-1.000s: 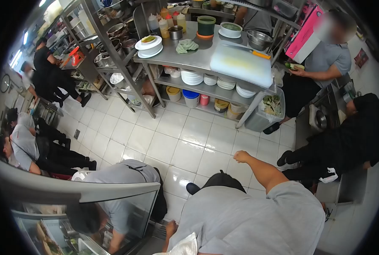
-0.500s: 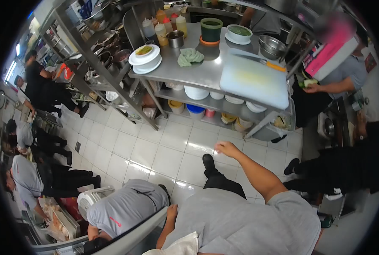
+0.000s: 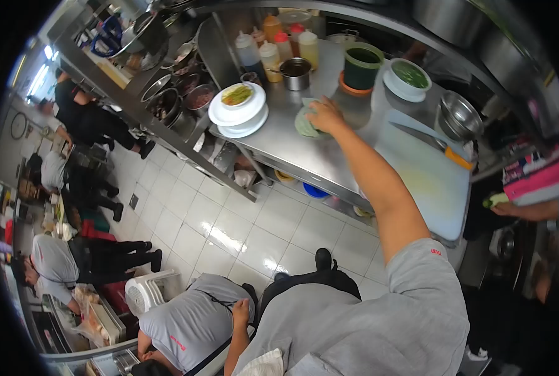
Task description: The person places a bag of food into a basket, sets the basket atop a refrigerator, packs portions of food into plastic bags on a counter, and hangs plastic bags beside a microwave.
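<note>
Head view: at the left, a co-worker in a grey shirt (image 3: 198,316) bends low, close beside the person's left hand (image 3: 242,309); that hand is loosely curled, and whether it holds anything cannot be told. Further right, a green cloth (image 3: 304,125) lies on the metal table (image 3: 279,144), with the right hand (image 3: 327,116) on it, fingers bent down; how firmly they grip is unclear. Right of the outstretched arm, a knife (image 3: 448,151) with an orange handle lies on the cutting board (image 3: 427,188).

As for containers, a small bowl (image 3: 237,95) of yellow-green food tops stacked white plates (image 3: 242,127). Squeeze bottles (image 3: 270,56) stand behind a metal pot (image 3: 296,74) of dark liquid. Then come a green tub (image 3: 362,66) with dark green contents, a white bowl (image 3: 410,74) holding something green, and metal bowls (image 3: 460,116) near the knife.
</note>
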A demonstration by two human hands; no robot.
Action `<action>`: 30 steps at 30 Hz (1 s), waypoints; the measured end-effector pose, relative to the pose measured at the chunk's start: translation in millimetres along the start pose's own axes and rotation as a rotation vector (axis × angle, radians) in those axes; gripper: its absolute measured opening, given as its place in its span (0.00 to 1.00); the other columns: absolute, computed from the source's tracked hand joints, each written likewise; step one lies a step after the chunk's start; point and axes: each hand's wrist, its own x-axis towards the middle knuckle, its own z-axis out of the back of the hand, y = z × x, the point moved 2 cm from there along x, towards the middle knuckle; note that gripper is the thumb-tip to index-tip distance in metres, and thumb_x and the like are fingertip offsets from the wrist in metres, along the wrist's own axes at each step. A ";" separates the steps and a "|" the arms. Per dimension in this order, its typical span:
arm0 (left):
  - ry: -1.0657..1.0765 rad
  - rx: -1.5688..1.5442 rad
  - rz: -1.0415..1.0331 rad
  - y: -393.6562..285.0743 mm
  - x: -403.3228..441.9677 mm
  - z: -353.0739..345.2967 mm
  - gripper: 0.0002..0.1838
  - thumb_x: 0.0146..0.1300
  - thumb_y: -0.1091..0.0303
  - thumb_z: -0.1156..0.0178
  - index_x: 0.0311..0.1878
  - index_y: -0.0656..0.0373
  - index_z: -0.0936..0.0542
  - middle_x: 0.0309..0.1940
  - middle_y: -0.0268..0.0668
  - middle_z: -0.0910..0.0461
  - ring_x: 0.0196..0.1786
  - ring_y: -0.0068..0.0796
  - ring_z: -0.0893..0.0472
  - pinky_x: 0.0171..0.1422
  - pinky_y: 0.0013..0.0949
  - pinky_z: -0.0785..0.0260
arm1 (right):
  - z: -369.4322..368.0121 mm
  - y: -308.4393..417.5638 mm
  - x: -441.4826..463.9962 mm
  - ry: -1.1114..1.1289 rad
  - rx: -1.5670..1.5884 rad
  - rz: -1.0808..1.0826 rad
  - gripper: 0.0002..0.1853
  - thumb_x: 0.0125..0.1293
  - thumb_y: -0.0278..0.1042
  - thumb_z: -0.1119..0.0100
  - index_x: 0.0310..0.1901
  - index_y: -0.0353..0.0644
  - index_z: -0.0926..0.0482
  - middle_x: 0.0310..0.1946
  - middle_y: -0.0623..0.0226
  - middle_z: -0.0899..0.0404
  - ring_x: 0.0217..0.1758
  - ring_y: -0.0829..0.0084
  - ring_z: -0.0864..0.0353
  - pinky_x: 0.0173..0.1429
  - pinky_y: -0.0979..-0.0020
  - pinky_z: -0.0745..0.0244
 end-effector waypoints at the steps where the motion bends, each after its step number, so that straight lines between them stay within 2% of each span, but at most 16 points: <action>1: 0.008 0.030 -0.060 -16.6 -2.1 1.7 0.18 0.57 0.57 0.46 0.35 0.65 0.21 0.31 0.49 0.20 0.37 0.45 0.21 0.43 0.40 0.33 | 0.6 2.2 10.4 0.010 -0.029 -0.016 0.29 0.55 0.55 0.46 0.58 0.56 0.31 0.63 0.51 0.41 0.65 0.53 0.40 0.65 0.60 0.41; 2: -0.008 0.043 -0.111 -25.7 -3.6 0.9 0.18 0.57 0.56 0.47 0.35 0.65 0.21 0.32 0.49 0.21 0.38 0.46 0.21 0.43 0.40 0.33 | -18.3 -10.2 21.0 0.119 -0.067 -0.064 0.35 0.55 0.59 0.48 0.63 0.55 0.38 0.64 0.51 0.42 0.67 0.53 0.43 0.66 0.60 0.44; 3: -0.079 -0.010 -0.073 -17.6 3.2 -1.5 0.18 0.57 0.56 0.47 0.35 0.65 0.21 0.32 0.49 0.21 0.38 0.46 0.21 0.43 0.40 0.33 | -52.8 -32.6 27.7 0.190 0.100 -0.080 0.38 0.54 0.62 0.48 0.65 0.52 0.41 0.65 0.52 0.44 0.67 0.53 0.43 0.67 0.58 0.46; 4: -0.017 0.048 -0.042 -7.2 9.7 -4.2 0.18 0.57 0.56 0.47 0.35 0.64 0.21 0.33 0.49 0.20 0.39 0.47 0.21 0.44 0.40 0.32 | -91.7 -61.6 33.3 0.333 0.081 -0.066 0.40 0.55 0.63 0.49 0.65 0.50 0.42 0.65 0.51 0.44 0.67 0.53 0.44 0.69 0.57 0.50; 6: 0.085 0.170 0.040 -3.6 16.0 4.3 0.19 0.57 0.53 0.49 0.35 0.62 0.20 0.36 0.48 0.20 0.43 0.50 0.22 0.48 0.42 0.32 | -92.3 -44.5 24.6 0.090 -0.245 0.010 0.38 0.54 0.61 0.48 0.64 0.51 0.40 0.64 0.51 0.42 0.68 0.53 0.46 0.70 0.58 0.52; 7: 0.016 0.107 0.087 8.2 25.0 3.2 0.19 0.57 0.53 0.49 0.35 0.62 0.20 0.36 0.48 0.20 0.43 0.50 0.22 0.48 0.42 0.32 | -79.2 -34.4 24.1 0.100 -0.282 0.005 0.35 0.54 0.58 0.47 0.62 0.50 0.36 0.61 0.51 0.37 0.65 0.53 0.41 0.67 0.58 0.46; 9: 0.104 0.242 0.046 41.7 48.8 5.1 0.22 0.58 0.50 0.51 0.35 0.60 0.19 0.37 0.48 0.21 0.44 0.51 0.23 0.51 0.43 0.32 | -84.8 -52.7 24.9 0.045 -0.173 0.105 0.28 0.56 0.49 0.46 0.58 0.48 0.32 0.55 0.52 0.31 0.58 0.53 0.33 0.60 0.59 0.36; 12: 0.194 0.363 0.066 63.2 96.6 18.6 0.25 0.60 0.48 0.54 0.38 0.61 0.19 0.42 0.50 0.22 0.48 0.50 0.25 0.54 0.45 0.34 | -87.7 -39.2 4.4 -0.062 -0.326 0.092 0.25 0.54 0.41 0.44 0.54 0.43 0.31 0.53 0.50 0.31 0.56 0.49 0.32 0.59 0.58 0.36; 14: 0.250 0.415 0.055 71.8 132.2 28.9 0.25 0.60 0.48 0.55 0.39 0.61 0.20 0.44 0.50 0.23 0.49 0.50 0.25 0.55 0.45 0.35 | -90.5 -18.5 -27.0 -0.072 -0.280 0.123 0.23 0.50 0.36 0.42 0.49 0.39 0.31 0.51 0.49 0.32 0.54 0.48 0.33 0.58 0.57 0.38; 16: 0.147 0.260 0.027 64.1 168.5 42.4 0.25 0.60 0.48 0.54 0.42 0.62 0.20 0.46 0.51 0.24 0.51 0.49 0.25 0.56 0.45 0.36 | -93.4 16.5 -69.8 -0.211 -0.270 0.224 0.24 0.42 0.31 0.36 0.45 0.37 0.30 0.50 0.48 0.33 0.53 0.48 0.34 0.58 0.55 0.39; 19: 0.200 0.197 0.020 26.3 219.3 71.4 0.25 0.59 0.48 0.53 0.42 0.62 0.21 0.46 0.50 0.24 0.50 0.49 0.25 0.57 0.44 0.36 | -88.4 66.3 -122.9 -0.170 -0.248 0.240 0.24 0.40 0.27 0.36 0.44 0.39 0.30 0.48 0.50 0.32 0.51 0.49 0.33 0.56 0.57 0.38; 22: 0.170 0.198 -0.035 -1.7 274.7 89.4 0.25 0.58 0.49 0.52 0.40 0.62 0.20 0.44 0.51 0.23 0.50 0.49 0.25 0.56 0.44 0.35 | -81.0 102.8 -140.8 0.036 0.025 0.275 0.22 0.40 0.20 0.43 0.43 0.41 0.29 0.46 0.56 0.31 0.52 0.52 0.32 0.57 0.60 0.37; 25: 0.152 0.185 -0.103 -29.6 318.0 102.7 0.24 0.57 0.49 0.52 0.38 0.62 0.19 0.42 0.50 0.22 0.49 0.49 0.25 0.55 0.44 0.34 | -51.8 125.8 -136.4 0.113 0.249 0.056 0.24 0.41 0.18 0.47 0.46 0.40 0.29 0.47 0.55 0.31 0.53 0.53 0.32 0.59 0.62 0.38; 26: 0.137 0.143 -0.098 -40.0 327.2 104.7 0.24 0.58 0.49 0.52 0.37 0.62 0.19 0.41 0.50 0.22 0.48 0.49 0.24 0.55 0.43 0.34 | -41.7 126.3 -130.5 0.101 0.248 0.051 0.24 0.41 0.18 0.47 0.46 0.40 0.29 0.47 0.55 0.31 0.53 0.53 0.32 0.59 0.62 0.38; 28: 0.149 0.121 -0.131 -53.0 336.6 102.1 0.24 0.58 0.49 0.52 0.38 0.62 0.19 0.42 0.49 0.22 0.48 0.49 0.25 0.55 0.43 0.34 | -20.6 124.6 -104.6 -0.134 0.217 0.158 0.26 0.41 0.19 0.49 0.49 0.39 0.30 0.48 0.55 0.31 0.56 0.53 0.33 0.62 0.62 0.41; 30: 0.178 0.161 -0.180 -60.8 348.2 97.8 0.24 0.60 0.49 0.54 0.40 0.61 0.20 0.43 0.48 0.22 0.50 0.48 0.25 0.56 0.42 0.34 | -6.9 120.7 -80.5 -0.153 0.076 0.162 0.28 0.44 0.20 0.42 0.53 0.42 0.32 0.51 0.54 0.33 0.56 0.51 0.34 0.60 0.62 0.39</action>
